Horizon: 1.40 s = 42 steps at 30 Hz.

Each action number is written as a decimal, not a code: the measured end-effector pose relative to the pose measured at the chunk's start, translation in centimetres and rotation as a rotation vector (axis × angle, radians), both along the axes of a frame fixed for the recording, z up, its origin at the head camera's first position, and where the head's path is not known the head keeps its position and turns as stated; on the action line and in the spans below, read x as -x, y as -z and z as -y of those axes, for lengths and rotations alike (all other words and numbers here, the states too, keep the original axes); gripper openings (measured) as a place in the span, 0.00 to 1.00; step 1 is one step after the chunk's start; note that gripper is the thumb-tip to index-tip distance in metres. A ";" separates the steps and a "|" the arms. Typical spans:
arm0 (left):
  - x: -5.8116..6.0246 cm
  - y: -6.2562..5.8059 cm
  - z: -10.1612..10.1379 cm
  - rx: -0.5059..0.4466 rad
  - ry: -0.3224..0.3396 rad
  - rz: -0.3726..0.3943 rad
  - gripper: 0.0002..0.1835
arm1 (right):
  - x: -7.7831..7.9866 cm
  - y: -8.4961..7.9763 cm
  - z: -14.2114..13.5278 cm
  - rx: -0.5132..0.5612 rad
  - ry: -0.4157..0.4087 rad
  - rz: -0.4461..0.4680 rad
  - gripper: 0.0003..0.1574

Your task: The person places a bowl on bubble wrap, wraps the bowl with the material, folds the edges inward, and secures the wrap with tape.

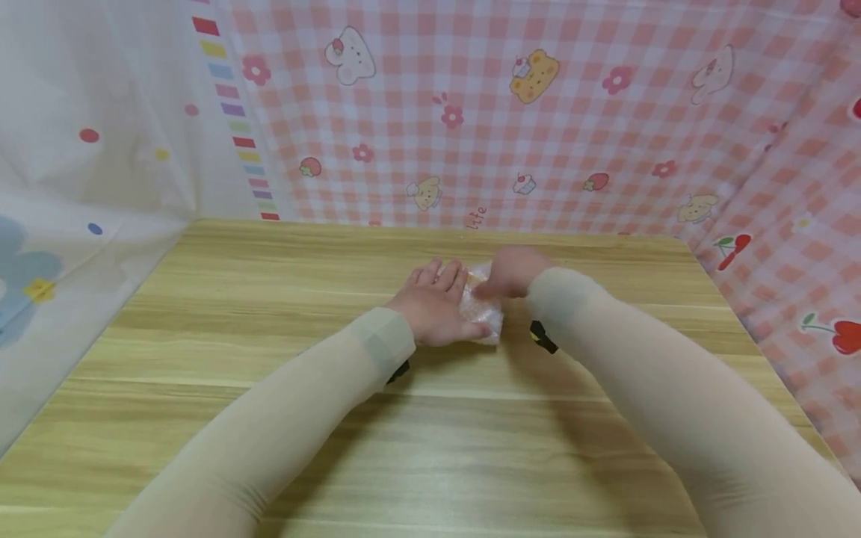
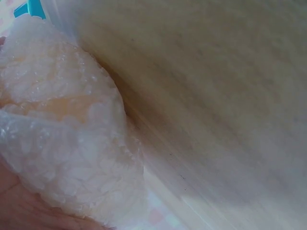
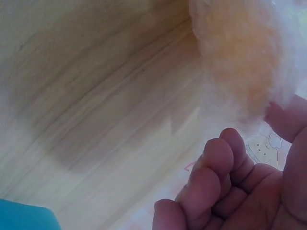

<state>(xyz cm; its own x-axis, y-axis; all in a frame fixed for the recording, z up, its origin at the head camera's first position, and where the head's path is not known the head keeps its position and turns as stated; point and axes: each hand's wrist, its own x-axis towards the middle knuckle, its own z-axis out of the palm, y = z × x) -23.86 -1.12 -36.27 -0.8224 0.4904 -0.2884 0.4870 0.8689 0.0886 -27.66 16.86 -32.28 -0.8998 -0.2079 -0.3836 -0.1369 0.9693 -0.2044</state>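
A small bundle of bubble wrap (image 1: 489, 317) with something orange-yellow inside lies toward the back of the table. My left hand (image 1: 436, 305) rests on its left side, fingers stretched out and thumb across the near end. From the right, my right hand (image 1: 516, 272) touches the wrap with its thumb. In the right wrist view that thumb (image 3: 290, 120) is at the wrap's edge, and the other fingers (image 3: 211, 191) are loosely bent, with a gap between. The orange content shows through the bubble wrap (image 2: 62, 163) in the left wrist view; its shape is hidden.
The wood-grain table (image 1: 430, 448) runs back to a pink checked curtain (image 1: 403, 112). A white dotted curtain (image 1: 87, 179) hangs at the left, and more checked cloth (image 1: 807, 224) at the right. A teal edge (image 3: 26, 218) shows in the right wrist view's corner.
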 end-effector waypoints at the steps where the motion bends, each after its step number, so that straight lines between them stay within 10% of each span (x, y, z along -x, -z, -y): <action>1: 0.0 0.0 0.0 0.002 0.000 0.000 0.63 | 0.0 0.1 0.1 -0.001 0.001 -0.011 0.30; 16: 0.0 0.0 0.1 0.000 0.001 -0.011 0.63 | 0.6 0.4 0.2 -0.065 -0.210 0.000 0.28; 42: 0.0 0.0 -0.1 0.012 0.002 0.009 0.64 | 0.1 1.4 1.0 -0.047 -0.140 -0.090 0.24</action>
<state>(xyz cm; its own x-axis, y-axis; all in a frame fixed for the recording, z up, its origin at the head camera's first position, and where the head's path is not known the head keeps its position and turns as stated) -23.83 -1.03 -36.24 -0.8185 0.4886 -0.3021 0.4882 0.8688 0.0824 -27.78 15.89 -33.68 -0.8943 -0.3175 -0.3153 -0.2871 0.9476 -0.1399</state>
